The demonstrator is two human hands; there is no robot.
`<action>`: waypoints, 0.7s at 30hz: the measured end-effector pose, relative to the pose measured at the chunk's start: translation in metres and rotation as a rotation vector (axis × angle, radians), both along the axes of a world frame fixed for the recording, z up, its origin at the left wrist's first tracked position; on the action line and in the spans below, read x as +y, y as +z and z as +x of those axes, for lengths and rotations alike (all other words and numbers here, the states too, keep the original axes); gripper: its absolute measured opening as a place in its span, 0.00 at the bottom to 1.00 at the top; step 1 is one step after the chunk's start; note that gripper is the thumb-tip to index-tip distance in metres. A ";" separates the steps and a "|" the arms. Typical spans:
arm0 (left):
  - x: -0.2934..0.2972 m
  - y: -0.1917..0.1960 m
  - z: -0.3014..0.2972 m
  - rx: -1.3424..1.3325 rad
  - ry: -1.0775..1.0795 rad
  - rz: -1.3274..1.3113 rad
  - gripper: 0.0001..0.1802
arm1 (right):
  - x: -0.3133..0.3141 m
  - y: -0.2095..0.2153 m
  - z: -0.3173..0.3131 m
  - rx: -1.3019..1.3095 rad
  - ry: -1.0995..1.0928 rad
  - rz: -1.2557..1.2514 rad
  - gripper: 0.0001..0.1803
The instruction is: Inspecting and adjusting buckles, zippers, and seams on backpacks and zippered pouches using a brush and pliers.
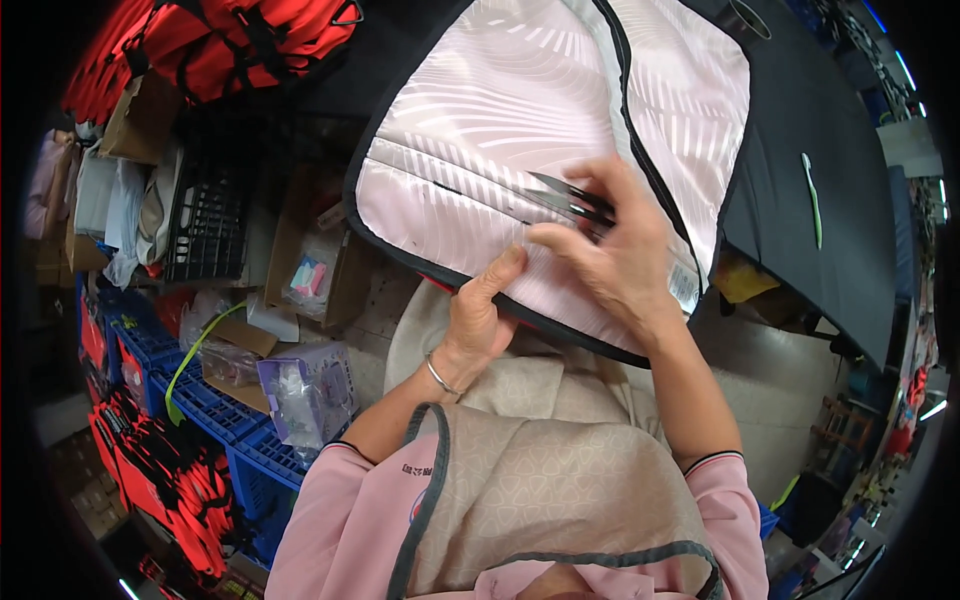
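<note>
A pale pink patterned bag piece [480,90] with black-bound edges lies spread in front of me, partly on the dark table. Along it runs a curved black zipper [650,165], and a straight seam with a narrow dark slit crosses its lower left. My right hand [635,255] grips small thread snips [560,200] with dark handles; their pointed blades lie over the pink lining by this seam. At the near edge my left hand [475,320] pinches the bag's border, thumb on top and fingers hidden beneath.
A green-and-white toothbrush [812,200] lies on the black-covered table [800,120] at right. Red bags [260,55] are piled at far left. Nearer stand a black crate [205,225], a cardboard box [345,265], blue crates [215,405] and a purple box [330,375].
</note>
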State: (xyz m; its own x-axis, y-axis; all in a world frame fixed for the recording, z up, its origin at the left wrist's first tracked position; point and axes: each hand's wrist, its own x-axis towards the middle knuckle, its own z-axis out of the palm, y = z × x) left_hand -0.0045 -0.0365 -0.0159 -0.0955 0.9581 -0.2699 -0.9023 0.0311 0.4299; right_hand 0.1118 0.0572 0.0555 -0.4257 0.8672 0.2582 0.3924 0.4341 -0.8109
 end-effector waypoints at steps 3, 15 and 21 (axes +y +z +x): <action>0.004 -0.002 -0.007 0.040 0.067 -0.107 0.24 | 0.022 -0.016 -0.019 -0.173 0.015 0.061 0.30; -0.002 -0.001 0.010 0.279 0.269 -0.263 0.30 | 0.037 -0.066 -0.028 -0.236 -0.063 0.107 0.21; 0.002 -0.012 -0.003 0.289 0.140 -0.234 0.25 | 0.037 -0.055 -0.022 -0.060 -0.032 0.010 0.21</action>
